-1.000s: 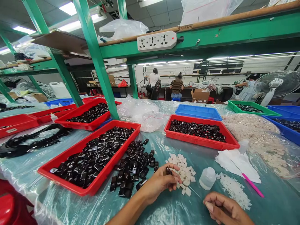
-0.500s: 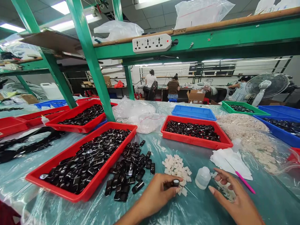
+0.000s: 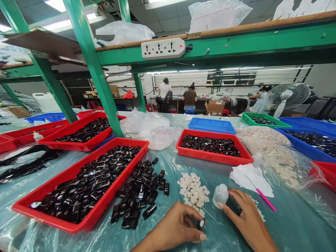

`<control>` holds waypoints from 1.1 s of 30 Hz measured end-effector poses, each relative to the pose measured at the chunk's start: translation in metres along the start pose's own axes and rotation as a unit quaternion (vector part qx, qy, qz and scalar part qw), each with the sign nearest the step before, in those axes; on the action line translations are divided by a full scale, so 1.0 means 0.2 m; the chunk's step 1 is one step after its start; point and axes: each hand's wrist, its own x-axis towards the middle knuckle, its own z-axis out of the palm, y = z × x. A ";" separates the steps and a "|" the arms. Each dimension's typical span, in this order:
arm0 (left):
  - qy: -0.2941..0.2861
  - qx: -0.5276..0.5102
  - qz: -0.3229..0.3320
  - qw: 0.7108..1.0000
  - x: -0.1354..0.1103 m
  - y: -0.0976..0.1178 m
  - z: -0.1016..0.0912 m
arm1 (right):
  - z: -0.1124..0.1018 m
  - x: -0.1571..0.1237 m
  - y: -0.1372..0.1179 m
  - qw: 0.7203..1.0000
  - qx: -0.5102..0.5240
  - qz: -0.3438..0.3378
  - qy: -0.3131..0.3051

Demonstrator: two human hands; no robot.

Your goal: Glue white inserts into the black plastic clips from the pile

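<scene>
My left hand (image 3: 181, 225) is closed on a small black plastic piece (image 3: 201, 224) with a whitish end, pinched between thumb and fingers. My right hand (image 3: 243, 213) is beside a small translucent bottle (image 3: 220, 196), fingers apart; thumb and fingertips are at the bottle's right side and seem to touch it. Behind my left hand lies a heap of small cream-coloured pieces (image 3: 193, 189), with a thin needle-like rod (image 3: 210, 213) at its edge. To the left, a loose pile of black pieces (image 3: 140, 196) lies on the plastic-covered table (image 3: 162, 161).
A red tray (image 3: 78, 229) full of black pieces is at the left, another red tray (image 3: 215, 159) ahead. Right of the bottle, a pink-handled pick (image 3: 266, 199) lies across a white cloth (image 3: 252, 176). Behind is a bag of cream pieces (image 3: 273, 150). A green shelf frame (image 3: 94, 70) stands over the table.
My right hand has moved left to the bottle's side. My left hand has turned the black piece so that its whitish end faces more sideways. The view has shifted slightly.
</scene>
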 end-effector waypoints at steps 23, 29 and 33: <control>0.069 0.064 0.015 0.995 0.01 -0.02 0.03 | -0.01 -0.12 -0.14 0.651 0.703 0.277 -0.065; 0.020 0.017 0.006 1.000 0.01 -0.03 0.03 | 0.01 -0.12 -0.11 0.658 0.680 0.322 -0.024; -0.042 -0.052 -0.013 0.998 0.01 -0.01 0.03 | 0.02 -0.13 -0.14 0.674 0.664 0.322 -0.022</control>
